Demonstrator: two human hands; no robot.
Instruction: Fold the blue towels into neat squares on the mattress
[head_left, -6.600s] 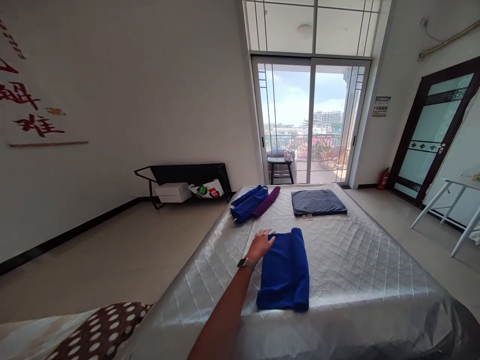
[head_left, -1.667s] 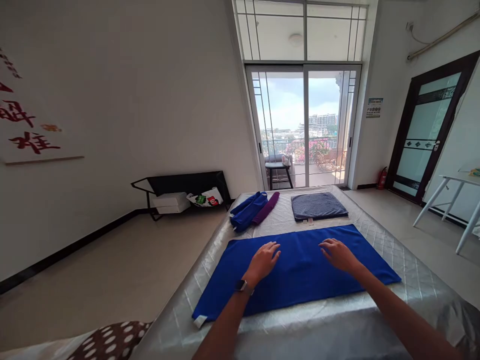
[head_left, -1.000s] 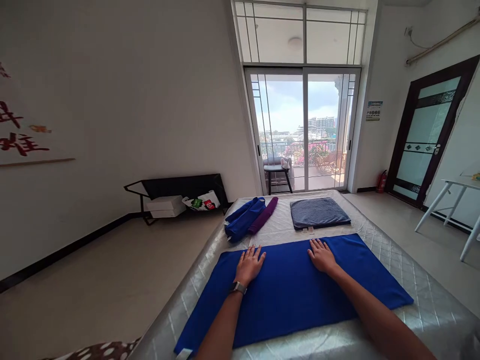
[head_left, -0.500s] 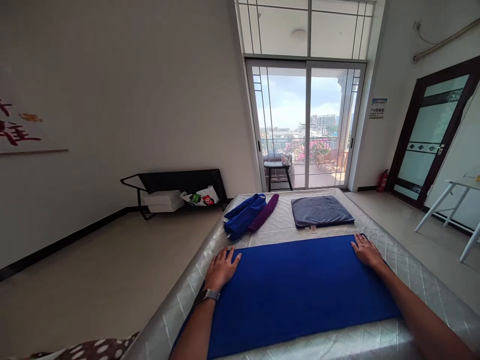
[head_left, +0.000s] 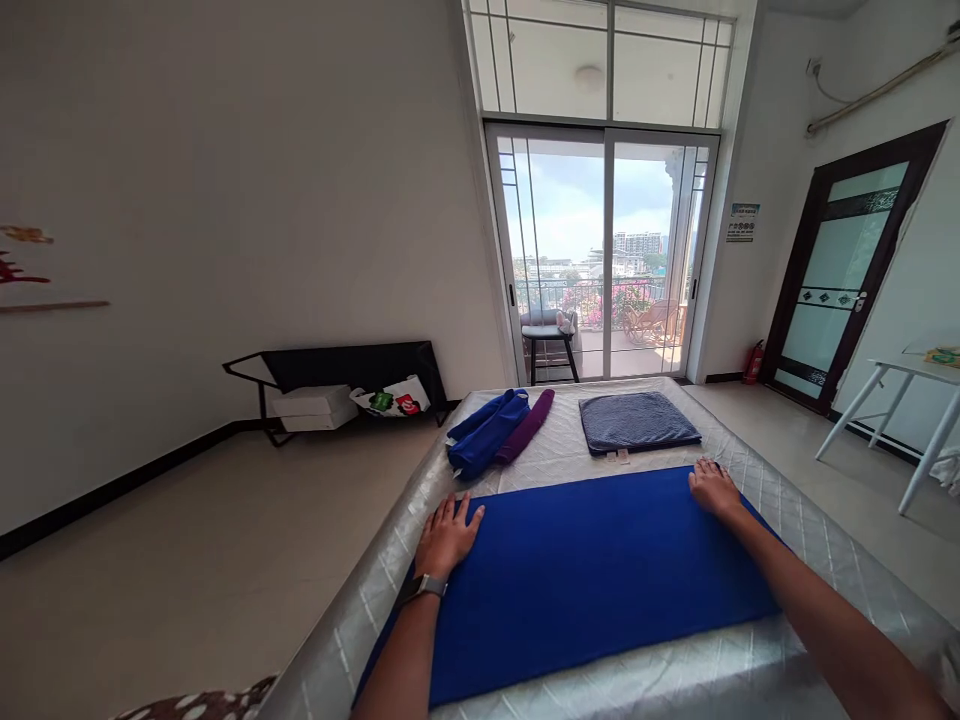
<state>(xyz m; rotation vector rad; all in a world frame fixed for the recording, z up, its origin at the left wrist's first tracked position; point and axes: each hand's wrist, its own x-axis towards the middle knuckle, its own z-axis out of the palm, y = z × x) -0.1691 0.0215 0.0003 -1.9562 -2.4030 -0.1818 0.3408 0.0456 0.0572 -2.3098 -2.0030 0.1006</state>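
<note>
Blue cloth spread flat on bed, long axis roughly 9-to-3 o'clock. Both hands touching it, neither nearer. The left hand sits at its 10 o'clock corner, fingers flat, slightly spread; cloth runs off toward 4. The right hand is at 2 o'clock corner, cloth toward 8; fingers bent a bit, can't tell if pinching. Folded grey towel beyond, at 1.

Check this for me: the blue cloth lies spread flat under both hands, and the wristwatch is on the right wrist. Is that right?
Not quite: the head view shows the wristwatch on the left wrist, not the right. The rest holds: the blue cloth lies spread flat under the left hand and right hand.
</note>
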